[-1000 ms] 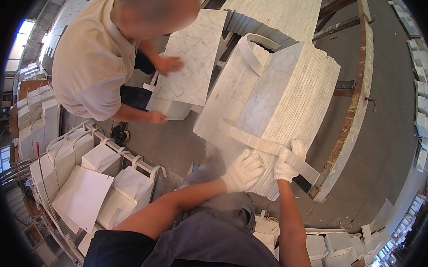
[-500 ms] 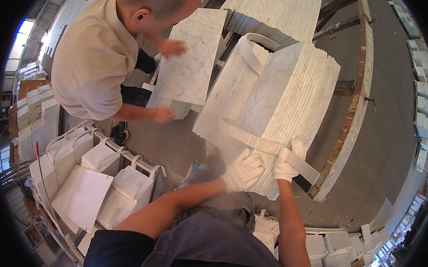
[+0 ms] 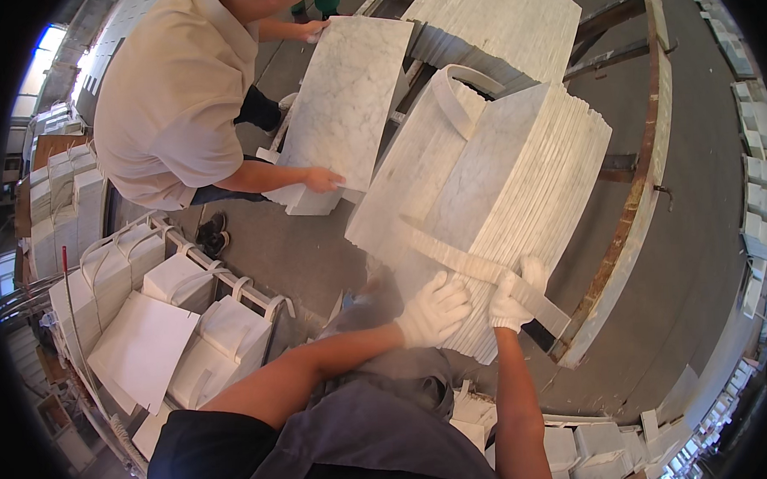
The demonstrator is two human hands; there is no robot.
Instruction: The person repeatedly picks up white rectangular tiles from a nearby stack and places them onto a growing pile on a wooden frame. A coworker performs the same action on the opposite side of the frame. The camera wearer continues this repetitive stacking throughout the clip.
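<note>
Both my hands wear white knit gloves. My left hand [image 3: 435, 310] rests at the near end of a stack of marble slabs [image 3: 531, 199], its fingers stretched out and a little apart. Beside it, my right hand [image 3: 516, 300] has its fingers wrapped round a broad pale strap [image 3: 461, 260]. That strap lies across the stack's near part, and its end sticks out to the right of my hand. At the stack's far end a second strap [image 3: 450, 108] stands up in a loop. Between the upright slabs and a left-hand group shows a grey-veined face [image 3: 466, 180].
A co-worker [image 3: 172, 103] at the left holds a veined marble slab [image 3: 351, 95] by two edges. Another slab stack [image 3: 502, 20] stands beyond mine. A rusty metal frame [image 3: 642, 185] runs along the right. Strapped stone pieces [image 3: 140, 349] sit in a rack at lower left.
The co-worker's hands have gone from hovering by the marble slab to gripping its edges. Green clothing has come into view at the top. My hands stay nearly in place.
</note>
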